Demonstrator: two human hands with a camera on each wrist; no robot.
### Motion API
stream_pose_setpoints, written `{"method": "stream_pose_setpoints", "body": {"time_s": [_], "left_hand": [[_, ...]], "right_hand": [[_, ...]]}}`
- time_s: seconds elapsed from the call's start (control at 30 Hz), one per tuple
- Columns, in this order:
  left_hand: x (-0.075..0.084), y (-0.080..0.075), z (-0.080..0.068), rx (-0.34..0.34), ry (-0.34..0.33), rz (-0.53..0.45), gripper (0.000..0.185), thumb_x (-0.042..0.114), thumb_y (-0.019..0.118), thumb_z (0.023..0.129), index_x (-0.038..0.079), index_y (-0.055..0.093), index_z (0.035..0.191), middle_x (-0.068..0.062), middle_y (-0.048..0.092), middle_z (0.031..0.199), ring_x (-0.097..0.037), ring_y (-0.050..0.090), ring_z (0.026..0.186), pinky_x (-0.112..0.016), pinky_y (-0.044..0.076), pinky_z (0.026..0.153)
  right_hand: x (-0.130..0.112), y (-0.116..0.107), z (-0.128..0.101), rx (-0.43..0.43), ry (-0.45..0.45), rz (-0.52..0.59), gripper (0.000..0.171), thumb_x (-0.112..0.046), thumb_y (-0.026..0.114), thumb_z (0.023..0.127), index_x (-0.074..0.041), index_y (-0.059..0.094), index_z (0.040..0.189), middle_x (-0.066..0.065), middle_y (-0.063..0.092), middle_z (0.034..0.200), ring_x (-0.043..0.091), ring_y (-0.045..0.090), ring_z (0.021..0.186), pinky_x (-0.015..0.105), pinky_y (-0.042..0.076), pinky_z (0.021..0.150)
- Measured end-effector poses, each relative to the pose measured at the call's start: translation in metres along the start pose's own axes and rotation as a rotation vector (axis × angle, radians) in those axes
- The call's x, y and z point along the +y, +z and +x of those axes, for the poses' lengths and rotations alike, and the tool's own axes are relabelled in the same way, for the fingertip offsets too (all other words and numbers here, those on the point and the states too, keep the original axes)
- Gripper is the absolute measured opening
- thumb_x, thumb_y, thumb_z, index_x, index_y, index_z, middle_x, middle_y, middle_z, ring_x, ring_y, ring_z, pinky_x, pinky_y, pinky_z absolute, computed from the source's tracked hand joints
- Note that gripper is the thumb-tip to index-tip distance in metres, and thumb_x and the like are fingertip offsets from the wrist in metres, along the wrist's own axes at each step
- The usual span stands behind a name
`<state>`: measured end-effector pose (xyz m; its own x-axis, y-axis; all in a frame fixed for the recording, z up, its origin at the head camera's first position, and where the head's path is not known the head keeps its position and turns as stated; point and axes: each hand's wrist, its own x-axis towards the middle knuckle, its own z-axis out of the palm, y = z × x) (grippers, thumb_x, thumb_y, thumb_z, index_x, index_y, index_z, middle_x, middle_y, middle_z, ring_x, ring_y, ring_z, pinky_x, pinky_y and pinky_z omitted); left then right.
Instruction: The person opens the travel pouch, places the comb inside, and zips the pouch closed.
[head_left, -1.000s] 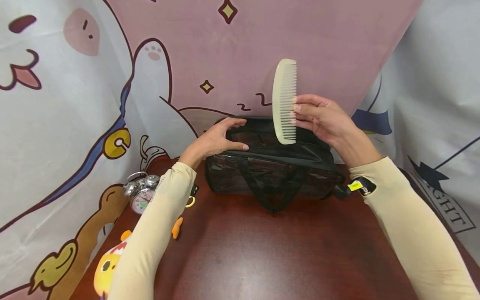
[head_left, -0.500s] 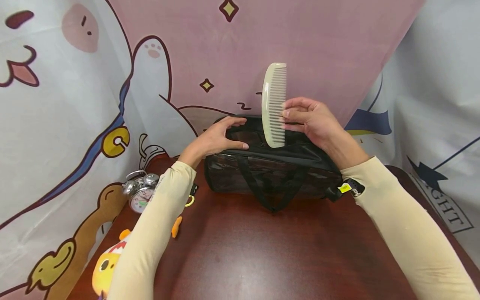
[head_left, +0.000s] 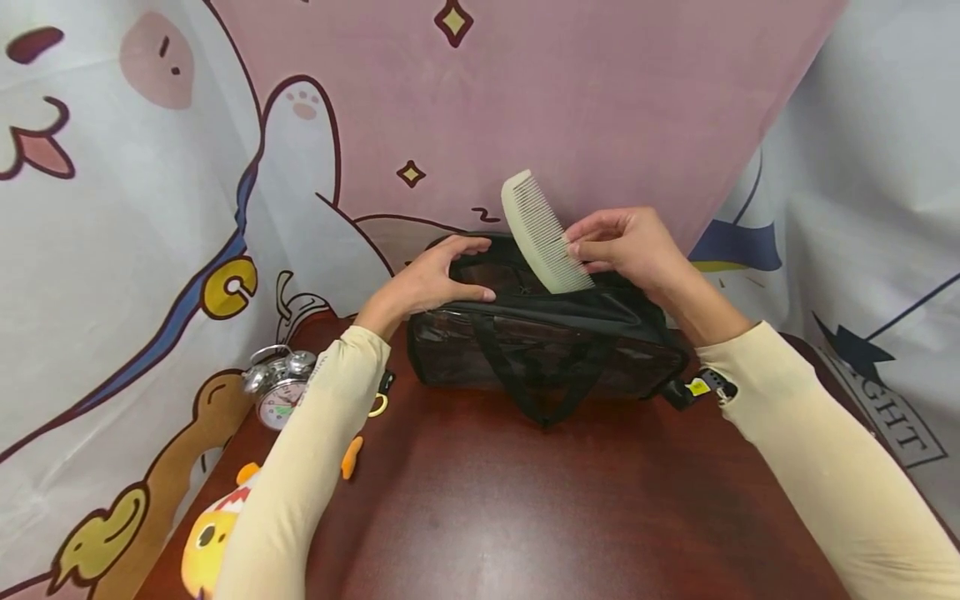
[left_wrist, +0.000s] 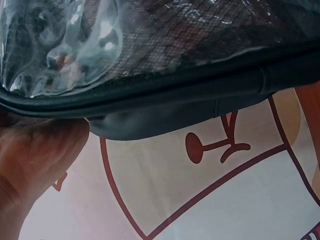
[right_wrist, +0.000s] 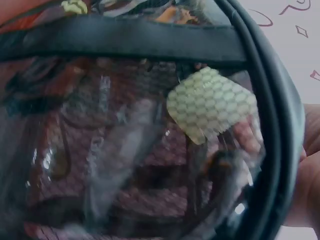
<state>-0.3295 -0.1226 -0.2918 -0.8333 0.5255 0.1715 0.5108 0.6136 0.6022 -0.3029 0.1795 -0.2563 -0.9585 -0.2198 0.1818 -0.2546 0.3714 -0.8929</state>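
A pale cream comb [head_left: 534,229] leans over the mouth of a black bag with clear plastic sides [head_left: 450,346]. My right hand [head_left: 637,246] pinches the comb by its toothed side. The comb's lower end overlaps the bag's opening. In the right wrist view, part of the comb [right_wrist: 210,102] shows through the clear plastic and mesh. My left hand [head_left: 423,279] spreads thumb and fingers across the left end of the opening, thumb at the near edge, fingers at the far one. In the left wrist view, bag trim hides much of that hand [left_wrist: 40,155].
Left of the bag stand a silver twin-bell alarm clock [head_left: 281,392] and a yellow plush toy [head_left: 206,542], partly behind my left sleeve. A small orange piece [head_left: 351,458] and a yellow ring [head_left: 378,406] lie nearby. Printed cloth [head_left: 637,100] hangs behind the dark red table [head_left: 487,500].
The comb has moved left and down toward the bag's mouth, turning from upright to tilted, its top now leaning left. My left hand has stayed in place.
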Motion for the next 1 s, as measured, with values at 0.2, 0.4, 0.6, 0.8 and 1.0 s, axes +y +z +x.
{"method": "stream_pose_setpoints", "body": {"time_s": [0.2, 0.4, 0.6, 0.8, 1.0], "left_hand": [[0.002, 0.001, 0.000, 0.005, -0.026, 0.016, 0.084, 0.057, 0.076, 0.073, 0.031, 0.039, 0.145, 0.008, 0.043, 0.144, -0.014, 0.039, 0.137, -0.043, 0.032, 0.114], [0.003, 0.002, 0.000, -0.001, -0.040, 0.022, 0.083, 0.060, 0.075, 0.072, 0.037, 0.038, 0.144, 0.008, 0.043, 0.145, -0.016, 0.038, 0.138, -0.045, 0.034, 0.113], [0.002, 0.002, -0.002, 0.010, -0.029, -0.009, 0.080, 0.057, 0.074, 0.075, 0.030, 0.042, 0.144, 0.006, 0.044, 0.144, -0.019, 0.038, 0.137, -0.047, 0.032, 0.113], [0.001, 0.002, -0.002, 0.008, -0.033, -0.020, 0.081, 0.058, 0.073, 0.075, 0.029, 0.042, 0.144, 0.007, 0.044, 0.144, -0.021, 0.037, 0.139, -0.049, 0.031, 0.114], [0.002, 0.004, -0.001, 0.013, -0.034, -0.012, 0.081, 0.059, 0.073, 0.075, 0.029, 0.042, 0.144, 0.005, 0.043, 0.145, -0.022, 0.036, 0.139, -0.049, 0.032, 0.113]], "right_hand": [[-0.008, 0.000, -0.008, -0.067, -0.008, -0.306, 0.017, -0.021, 0.074, 0.084, -0.013, 0.074, 0.099, 0.006, 0.074, 0.092, 0.019, 0.069, 0.080, 0.029, 0.057, 0.067], [-0.014, 0.003, -0.013, -0.086, -0.039, -0.570, 0.009, -0.025, 0.076, 0.082, -0.023, 0.076, 0.091, -0.002, 0.075, 0.085, 0.015, 0.065, 0.077, 0.031, 0.049, 0.064], [-0.013, 0.009, -0.010, -0.079, -0.063, -0.650, 0.006, -0.022, 0.076, 0.082, -0.022, 0.077, 0.087, -0.003, 0.075, 0.082, 0.015, 0.064, 0.076, 0.031, 0.047, 0.066], [-0.014, 0.006, -0.012, -0.059, -0.035, -0.586, 0.005, -0.019, 0.075, 0.083, -0.021, 0.076, 0.088, -0.001, 0.075, 0.082, 0.014, 0.067, 0.073, 0.031, 0.048, 0.059], [-0.014, 0.005, -0.013, -0.053, -0.040, -0.546, 0.009, -0.018, 0.074, 0.084, -0.017, 0.076, 0.093, 0.002, 0.076, 0.085, 0.013, 0.072, 0.075, 0.028, 0.052, 0.059]]}}
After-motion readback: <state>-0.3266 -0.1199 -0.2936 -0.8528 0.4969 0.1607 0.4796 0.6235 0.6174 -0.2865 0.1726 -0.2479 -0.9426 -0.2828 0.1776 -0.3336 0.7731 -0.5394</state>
